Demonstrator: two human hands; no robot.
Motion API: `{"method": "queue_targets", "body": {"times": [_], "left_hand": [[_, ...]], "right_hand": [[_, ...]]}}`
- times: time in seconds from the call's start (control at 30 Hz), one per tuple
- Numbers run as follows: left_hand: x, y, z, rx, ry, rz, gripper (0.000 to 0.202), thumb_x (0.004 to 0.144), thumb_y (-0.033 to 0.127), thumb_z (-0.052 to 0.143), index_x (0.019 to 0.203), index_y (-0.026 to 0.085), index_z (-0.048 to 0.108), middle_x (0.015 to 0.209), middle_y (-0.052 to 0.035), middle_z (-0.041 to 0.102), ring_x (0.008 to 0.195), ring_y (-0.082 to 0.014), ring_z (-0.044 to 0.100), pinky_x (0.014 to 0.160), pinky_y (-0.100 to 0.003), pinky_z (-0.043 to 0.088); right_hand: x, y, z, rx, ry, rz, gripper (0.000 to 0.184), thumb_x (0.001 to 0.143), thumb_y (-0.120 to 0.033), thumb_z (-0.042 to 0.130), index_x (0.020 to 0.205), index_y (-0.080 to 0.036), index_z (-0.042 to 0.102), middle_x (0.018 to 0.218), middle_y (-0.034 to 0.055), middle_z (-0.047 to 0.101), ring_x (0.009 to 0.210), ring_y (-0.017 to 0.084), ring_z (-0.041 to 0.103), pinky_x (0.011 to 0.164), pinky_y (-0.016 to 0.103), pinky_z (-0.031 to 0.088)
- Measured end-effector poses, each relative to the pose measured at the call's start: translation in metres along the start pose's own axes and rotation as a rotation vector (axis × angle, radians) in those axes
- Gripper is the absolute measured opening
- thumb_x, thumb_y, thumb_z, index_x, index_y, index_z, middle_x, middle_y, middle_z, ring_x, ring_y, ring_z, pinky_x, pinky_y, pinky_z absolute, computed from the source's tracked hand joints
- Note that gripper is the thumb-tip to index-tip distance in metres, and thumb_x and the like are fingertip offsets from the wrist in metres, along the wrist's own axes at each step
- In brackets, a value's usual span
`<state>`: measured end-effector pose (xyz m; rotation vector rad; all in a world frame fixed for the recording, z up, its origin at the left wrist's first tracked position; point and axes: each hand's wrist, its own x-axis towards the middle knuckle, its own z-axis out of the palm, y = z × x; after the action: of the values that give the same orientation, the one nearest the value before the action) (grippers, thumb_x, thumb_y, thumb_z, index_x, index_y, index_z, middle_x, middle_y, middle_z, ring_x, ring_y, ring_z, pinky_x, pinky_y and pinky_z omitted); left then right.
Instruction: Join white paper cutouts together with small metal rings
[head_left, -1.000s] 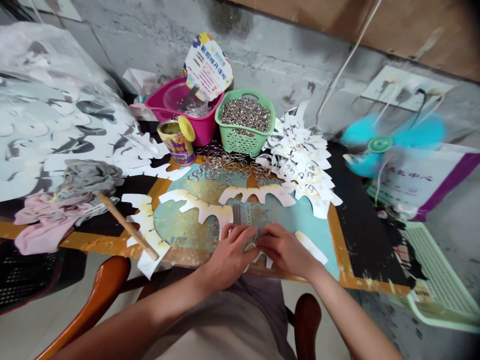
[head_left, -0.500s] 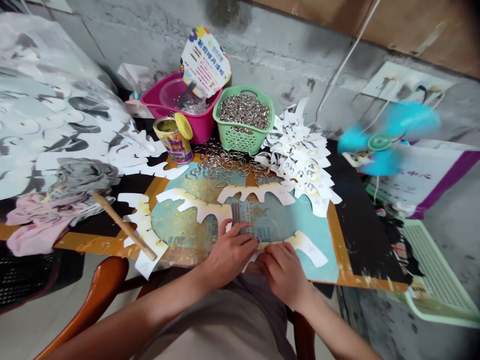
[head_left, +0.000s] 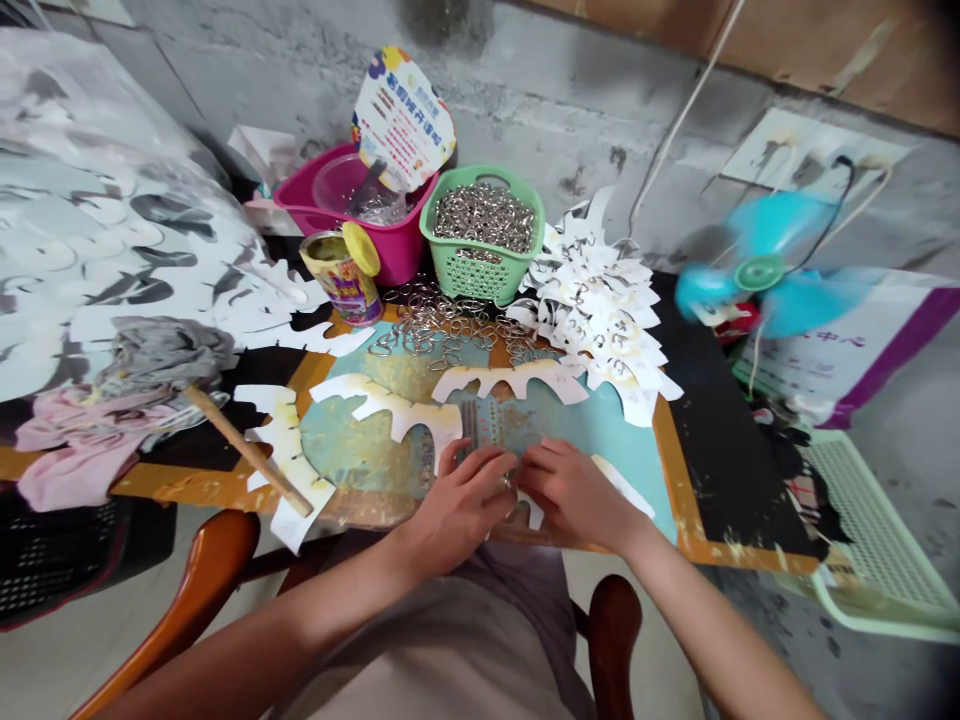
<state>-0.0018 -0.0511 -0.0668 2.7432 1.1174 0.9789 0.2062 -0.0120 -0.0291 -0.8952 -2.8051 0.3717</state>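
Both my hands meet over a scalloped white cut-out strip at the table's front edge. My left hand is closed, its fingers pinching a small silvery metal ring. My right hand is closed over the strip, its fingertips against those of the left; they hide most of the strip. Behind the hands lie two more white cut-out strips with yellowish, glue-like edges. Another strip lies to the left under a wooden stick.
Loose metal rings lie before a green basket full of rings. A pink basket and open can stand beside it. Ring-fitted cut-outs are piled right, near a spinning blue fan. Cloths lie left.
My right hand has moved up and over the strip, its fingers now further forward and covering more of it. My left hand stays nearly in place.
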Motion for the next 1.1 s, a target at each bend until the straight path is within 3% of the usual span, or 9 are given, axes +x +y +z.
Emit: {"method": "queue_targets", "body": {"times": [0.13, 0.27, 0.37, 0.43, 0.5, 0.57, 0.73, 0.97, 1.1], "left_hand": [[0.003, -0.002, 0.002, -0.096, -0.03, -0.063, 0.02, 0.099, 0.013, 0.049, 0.086, 0.019, 0.064, 0.1, -0.0029, 0.073, 0.124, -0.0219, 0.056, 0.116, -0.048, 0.017], [0.007, -0.002, 0.003, -0.137, -0.02, -0.126, 0.018, 0.097, 0.014, 0.052, 0.084, 0.019, 0.063, 0.084, 0.0011, 0.073, 0.122, -0.0228, 0.058, 0.119, -0.052, 0.01], [0.007, -0.002, 0.002, -0.123, -0.018, -0.121, 0.016, 0.096, 0.014, 0.054, 0.086, 0.02, 0.065, 0.095, -0.001, 0.073, 0.121, -0.0235, 0.057, 0.119, -0.054, 0.012], [0.005, -0.001, 0.001, -0.074, -0.004, -0.103, 0.015, 0.095, 0.015, 0.056, 0.084, 0.02, 0.066, 0.106, -0.0057, 0.069, 0.12, -0.0249, 0.055, 0.117, -0.056, 0.017], [0.003, 0.0, 0.001, -0.012, 0.024, -0.072, 0.014, 0.093, 0.016, 0.058, 0.082, 0.019, 0.066, 0.112, -0.0093, 0.065, 0.118, -0.0257, 0.054, 0.116, -0.056, 0.021], [0.0, 0.001, 0.002, 0.027, 0.042, -0.039, 0.015, 0.093, 0.016, 0.058, 0.08, 0.019, 0.065, 0.115, -0.0096, 0.063, 0.118, -0.0251, 0.053, 0.117, -0.057, 0.019], [-0.003, 0.002, 0.004, 0.047, 0.059, -0.014, 0.015, 0.094, 0.017, 0.056, 0.084, 0.021, 0.067, 0.117, -0.0093, 0.059, 0.122, -0.0238, 0.05, 0.119, -0.055, 0.018], [-0.001, 0.0, 0.003, -0.009, 0.023, -0.063, 0.018, 0.095, 0.017, 0.055, 0.084, 0.021, 0.069, 0.114, -0.0109, 0.063, 0.125, -0.0265, 0.05, 0.118, -0.058, 0.017], [0.004, -0.001, -0.001, -0.088, 0.008, -0.064, 0.021, 0.096, 0.014, 0.052, 0.087, 0.02, 0.069, 0.114, -0.0061, 0.069, 0.126, -0.0241, 0.053, 0.122, -0.056, 0.008]], "right_hand": [[-0.002, -0.005, 0.004, -0.159, -0.007, -0.019, 0.009, 0.092, -0.014, 0.057, 0.084, -0.016, 0.061, 0.088, 0.0066, 0.059, 0.084, 0.023, 0.05, 0.072, 0.036, 0.037], [-0.012, -0.021, 0.016, -0.219, 0.099, 0.117, 0.007, 0.088, -0.014, 0.055, 0.084, -0.016, 0.06, 0.085, 0.0085, 0.056, 0.08, 0.025, 0.049, 0.068, 0.038, 0.034], [-0.022, -0.025, 0.021, -0.122, 0.204, 0.225, 0.013, 0.092, -0.012, 0.049, 0.091, -0.016, 0.062, 0.089, 0.009, 0.058, 0.081, 0.025, 0.051, 0.071, 0.038, 0.037], [-0.026, -0.022, 0.019, -0.039, 0.24, 0.27, 0.021, 0.094, -0.017, 0.051, 0.112, -0.015, 0.061, 0.103, 0.0121, 0.061, 0.09, 0.027, 0.054, 0.076, 0.039, 0.042], [-0.026, -0.017, 0.015, 0.053, 0.242, 0.27, 0.042, 0.094, -0.019, 0.053, 0.135, -0.017, 0.05, 0.118, 0.0139, 0.06, 0.102, 0.029, 0.054, 0.083, 0.041, 0.045], [-0.023, -0.013, 0.012, 0.152, 0.24, 0.209, 0.052, 0.094, -0.015, 0.05, 0.145, -0.021, 0.04, 0.122, 0.0115, 0.062, 0.106, 0.028, 0.055, 0.088, 0.041, 0.046], [-0.012, -0.01, 0.015, 0.255, 0.222, 0.112, 0.052, 0.094, -0.009, 0.048, 0.143, -0.025, 0.041, 0.109, 0.007, 0.069, 0.1, 0.025, 0.058, 0.088, 0.041, 0.049], [-0.006, -0.007, 0.016, 0.275, 0.134, 0.132, 0.052, 0.094, -0.009, 0.049, 0.143, -0.019, 0.038, 0.108, 0.0103, 0.069, 0.098, 0.024, 0.061, 0.089, 0.041, 0.051], [-0.005, -0.007, 0.017, 0.225, 0.133, 0.098, 0.051, 0.095, -0.01, 0.046, 0.144, -0.014, 0.035, 0.112, 0.0139, 0.068, 0.098, 0.025, 0.061, 0.086, 0.041, 0.054]]}}
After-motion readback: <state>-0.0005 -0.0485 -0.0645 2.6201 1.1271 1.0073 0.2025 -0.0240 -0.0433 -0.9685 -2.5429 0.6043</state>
